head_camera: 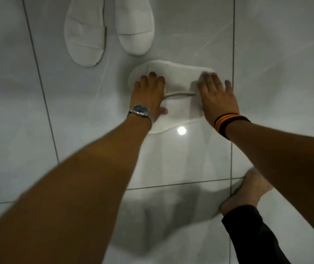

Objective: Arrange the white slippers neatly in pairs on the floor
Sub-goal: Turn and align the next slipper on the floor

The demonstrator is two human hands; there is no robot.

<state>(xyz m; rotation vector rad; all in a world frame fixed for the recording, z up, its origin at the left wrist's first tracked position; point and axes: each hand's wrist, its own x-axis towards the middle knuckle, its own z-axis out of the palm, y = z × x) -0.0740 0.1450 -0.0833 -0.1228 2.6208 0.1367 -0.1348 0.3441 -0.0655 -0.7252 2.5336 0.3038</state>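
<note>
Two white slippers lie sideways, one against the other, in the middle of the floor: the far slipper [179,77] and the near slipper [181,111]. My left hand [148,94], with a wristwatch, rests flat on their left ends, thumb on the near one. My right hand [216,98], with a striped wristband, lies flat with spread fingers on their right ends. Neither hand is closed around a slipper. Another pair stands side by side at the top, toes toward me: a left slipper [84,33] and a right slipper [134,25].
The floor is glossy grey tile [278,73] with dark grout lines and a bright lamp reflection. My bare foot [247,191] and a dark trouser leg [251,235] are at the lower right.
</note>
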